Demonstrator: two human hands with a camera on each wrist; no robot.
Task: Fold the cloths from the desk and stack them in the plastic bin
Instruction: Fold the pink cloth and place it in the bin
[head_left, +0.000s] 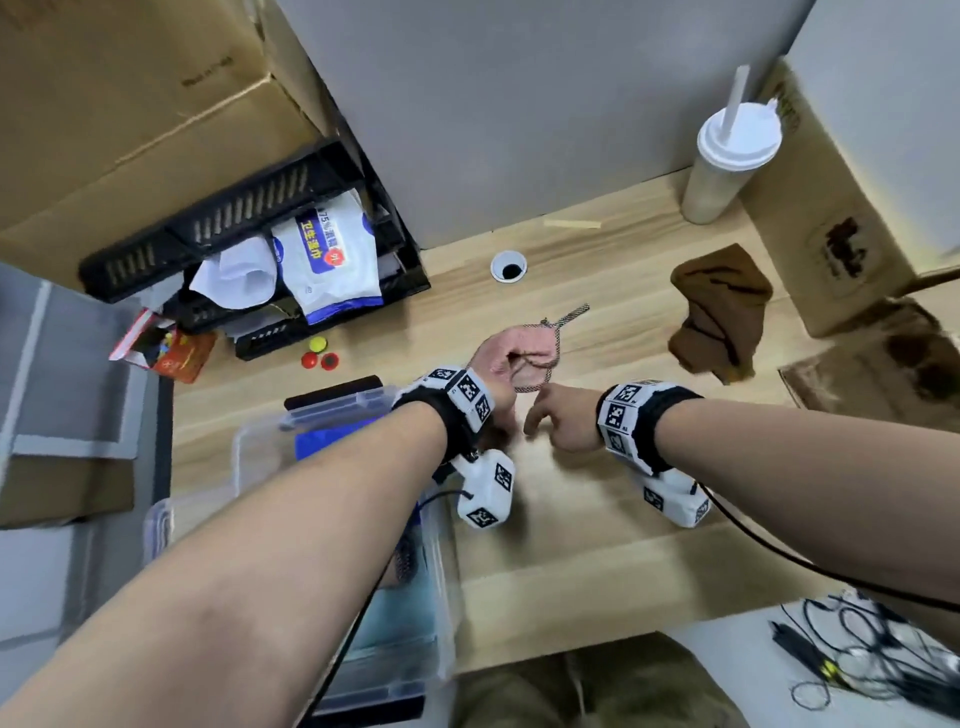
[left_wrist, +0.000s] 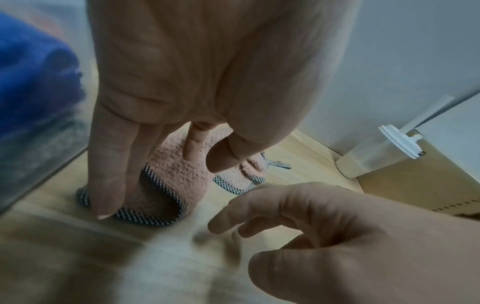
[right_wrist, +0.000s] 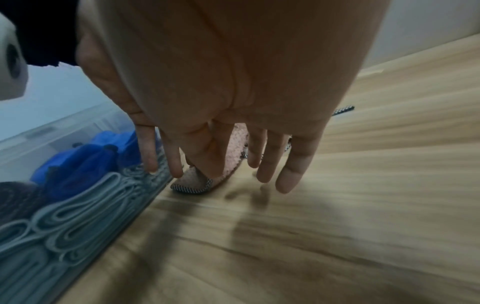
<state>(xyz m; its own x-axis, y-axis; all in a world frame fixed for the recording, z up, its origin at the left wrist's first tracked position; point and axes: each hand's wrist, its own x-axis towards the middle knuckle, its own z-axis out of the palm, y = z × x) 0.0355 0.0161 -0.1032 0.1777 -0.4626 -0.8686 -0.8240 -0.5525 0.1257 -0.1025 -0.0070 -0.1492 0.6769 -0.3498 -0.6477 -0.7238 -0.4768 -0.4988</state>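
A small pink fleecy cloth (head_left: 524, 353) with checkered trim lies bunched on the wooden desk (head_left: 597, 519), just right of the clear plastic bin (head_left: 239, 452). My left hand (head_left: 501, 410) is on it; its straight fingers (left_wrist: 109, 185) press the cloth's (left_wrist: 187, 176) near hem and the thumb hovers above. My right hand (head_left: 558, 421) floats beside it, its fingers (right_wrist: 288, 170) relaxed and holding nothing. The bin holds a blue cloth (right_wrist: 78, 164) and rolled grey-teal cloths (right_wrist: 64, 216). A crumpled brown cloth (head_left: 722, 312) lies at the right.
A lidded cup with a straw (head_left: 727, 161) and a cardboard box (head_left: 831, 208) stand at the back right. Black trays with wipes (head_left: 249, 223) sit at the back left, small round magnets (head_left: 318, 353) near them. Cables (head_left: 857, 654) lie at the front right.
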